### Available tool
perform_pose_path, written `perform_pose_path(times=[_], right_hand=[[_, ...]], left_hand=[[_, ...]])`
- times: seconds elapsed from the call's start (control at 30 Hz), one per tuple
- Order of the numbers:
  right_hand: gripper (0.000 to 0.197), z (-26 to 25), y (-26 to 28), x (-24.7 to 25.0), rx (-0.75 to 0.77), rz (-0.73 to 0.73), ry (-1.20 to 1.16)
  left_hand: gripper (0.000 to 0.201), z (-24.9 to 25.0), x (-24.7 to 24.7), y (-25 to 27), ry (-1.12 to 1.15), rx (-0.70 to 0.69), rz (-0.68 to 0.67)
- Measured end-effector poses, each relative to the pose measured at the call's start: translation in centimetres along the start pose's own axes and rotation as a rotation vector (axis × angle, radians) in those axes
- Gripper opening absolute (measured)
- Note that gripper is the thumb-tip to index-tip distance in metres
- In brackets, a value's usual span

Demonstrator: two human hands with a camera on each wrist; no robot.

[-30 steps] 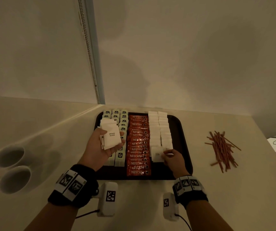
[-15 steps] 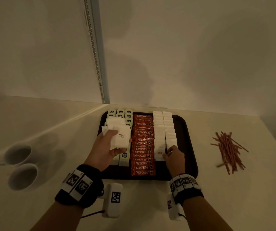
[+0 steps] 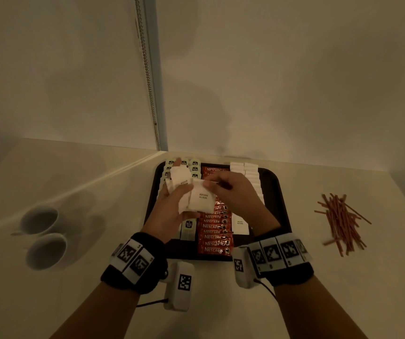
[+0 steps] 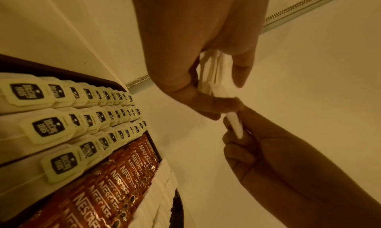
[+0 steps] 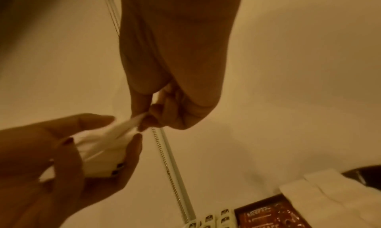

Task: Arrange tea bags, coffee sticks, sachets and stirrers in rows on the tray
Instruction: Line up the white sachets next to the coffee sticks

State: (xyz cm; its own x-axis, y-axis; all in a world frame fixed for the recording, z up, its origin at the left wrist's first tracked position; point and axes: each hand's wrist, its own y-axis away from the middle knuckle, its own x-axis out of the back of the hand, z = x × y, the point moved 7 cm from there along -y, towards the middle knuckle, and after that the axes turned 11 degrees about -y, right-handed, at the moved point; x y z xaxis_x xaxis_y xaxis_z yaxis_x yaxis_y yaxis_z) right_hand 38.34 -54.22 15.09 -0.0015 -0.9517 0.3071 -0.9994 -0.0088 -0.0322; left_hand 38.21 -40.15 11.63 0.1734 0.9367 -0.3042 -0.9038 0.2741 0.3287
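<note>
Progress looks solid: your tray (image 3: 273,192) already has tea bags (image 3: 188,227), coffee sticks (image 3: 213,237) and most sugar sachets (image 3: 251,177) rowed, your left hand (image 3: 169,211) grips spares (image 3: 182,181), right hand (image 3: 235,194) pinches one sachet (image 3: 202,200), and stirrers (image 3: 341,220) wait at 3 o'clock.

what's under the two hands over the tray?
Tea bags, red Nescafe coffee sticks and white sugar sachets on the dark tray; the rows' middles are covered.

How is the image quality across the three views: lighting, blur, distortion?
Head view: dim, warm light, soft shadows beside the cups, wide-angle bending of the wall. Left wrist view: yellow cast, tea bags sharp, left hand soft. Right wrist view: grainy, sachet and right hand blurred.
</note>
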Motion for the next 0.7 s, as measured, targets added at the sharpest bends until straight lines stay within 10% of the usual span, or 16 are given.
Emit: perform_pose_path(times=[0.3, 0.53, 0.7], right_hand=[[0.009, 2.2, 2.8, -1.4, -0.240, 0.085, -0.961], [0.049, 2.7, 3.7, -2.4, -0.225, 0.051, -0.605], [0.028, 3.3, 3.9, -2.0, -0.254, 0.088, -0.634]], left_hand=[[0.052, 1.0, -0.4, 0.5, 0.000, -0.088, -0.018], [0.037, 2.2, 0.5, 0.3, -0.226, -0.180, 0.118], [0.044, 2.4, 0.5, 0.4, -0.308, -0.188, 0.094]])
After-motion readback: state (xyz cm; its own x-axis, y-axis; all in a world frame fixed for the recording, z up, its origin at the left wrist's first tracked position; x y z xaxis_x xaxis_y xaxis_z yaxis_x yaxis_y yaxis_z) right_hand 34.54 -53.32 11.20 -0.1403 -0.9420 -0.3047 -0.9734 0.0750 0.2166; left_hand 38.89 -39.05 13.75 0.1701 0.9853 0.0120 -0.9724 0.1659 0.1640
